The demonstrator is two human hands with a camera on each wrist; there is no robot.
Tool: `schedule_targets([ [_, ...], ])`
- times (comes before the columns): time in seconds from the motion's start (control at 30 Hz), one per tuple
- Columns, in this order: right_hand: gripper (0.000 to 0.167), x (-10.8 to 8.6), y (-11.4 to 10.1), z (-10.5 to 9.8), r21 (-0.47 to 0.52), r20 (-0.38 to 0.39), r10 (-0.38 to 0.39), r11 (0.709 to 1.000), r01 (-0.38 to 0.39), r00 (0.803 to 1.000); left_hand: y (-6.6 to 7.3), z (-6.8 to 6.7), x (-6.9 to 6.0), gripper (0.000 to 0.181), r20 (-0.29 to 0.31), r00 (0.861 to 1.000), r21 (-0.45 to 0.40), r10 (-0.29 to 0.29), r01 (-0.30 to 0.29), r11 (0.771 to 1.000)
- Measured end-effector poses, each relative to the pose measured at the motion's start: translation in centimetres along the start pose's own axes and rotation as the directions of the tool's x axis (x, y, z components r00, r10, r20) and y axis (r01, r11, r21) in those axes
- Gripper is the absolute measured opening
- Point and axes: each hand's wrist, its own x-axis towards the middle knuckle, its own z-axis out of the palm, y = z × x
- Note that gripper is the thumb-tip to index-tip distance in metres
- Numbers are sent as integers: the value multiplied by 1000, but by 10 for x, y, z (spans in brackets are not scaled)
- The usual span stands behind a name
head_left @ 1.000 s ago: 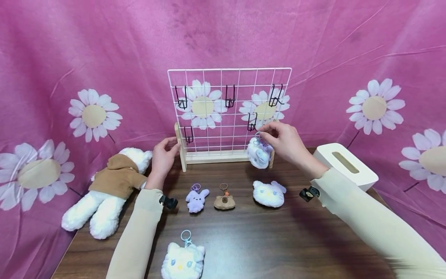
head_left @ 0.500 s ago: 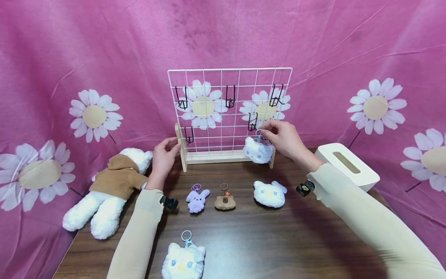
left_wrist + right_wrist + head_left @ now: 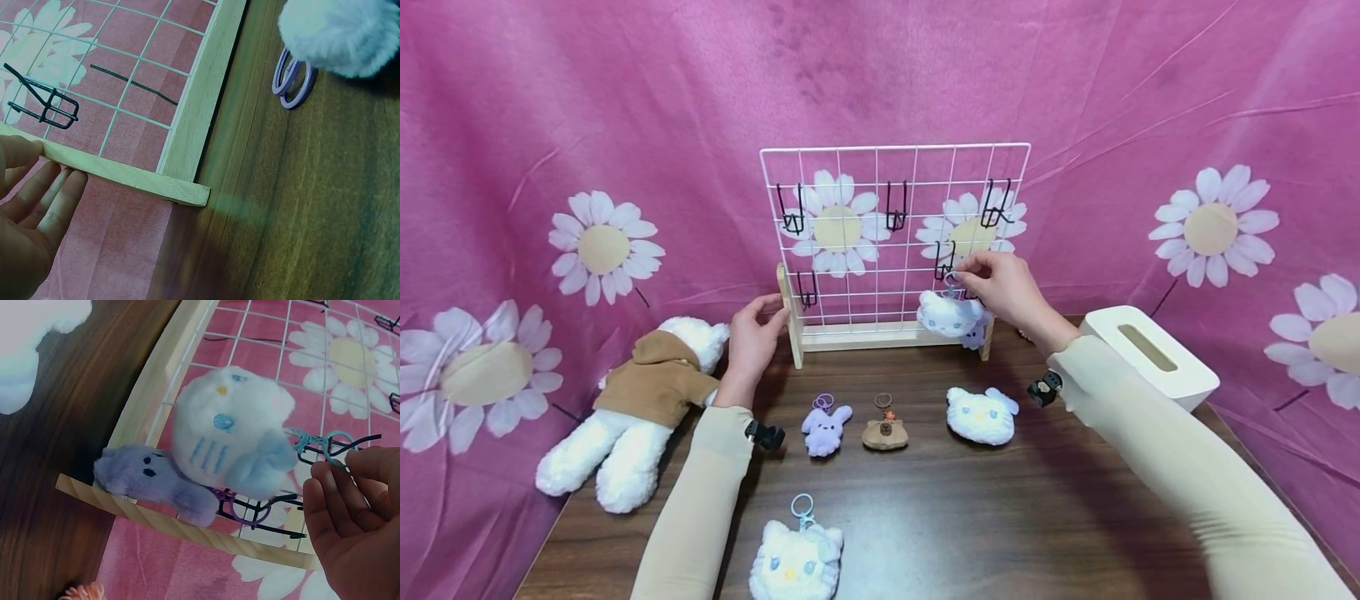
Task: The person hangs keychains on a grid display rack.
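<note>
My right hand pinches the light-blue ring of a white cat-face plush keychain. In the right wrist view, the ring is at a black hook; whether the hook passes fully through it I cannot tell. Partly behind the cat plush, a purple plush keychain hangs by a purple ring from a lower hook. At the rack's left side, my left hand holds the wooden upright between thumb and fingers. The white wire grid rack bears several other black hooks.
On the table lie a purple bunny keychain, a brown keychain and two white cat plushes, one at right and one in front. A teddy bear lies left; a white tissue box stands right.
The right hand has moved slightly up and left with the cat keychain, which has turned its face forward. The purple plush behind it shows again. The left hand stays on the upright.
</note>
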Motion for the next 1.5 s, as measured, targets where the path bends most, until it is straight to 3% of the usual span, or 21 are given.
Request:
schedule_targets([
  [0.2,20,6,2,6,6,-13,24,1000,-23,1000,1,0,1,34,5,1000,3,-11,11,1000],
  [0.83,20,15,1,18,-8,-86,-21,1000,21,996,0,0,0,34,5,1000,10,-10,10,1000],
  [1.5,23,-5,3,8,-28,-108,-27,999,24,994,0,0,0,34,-1,1000,20,-3,3,1000],
])
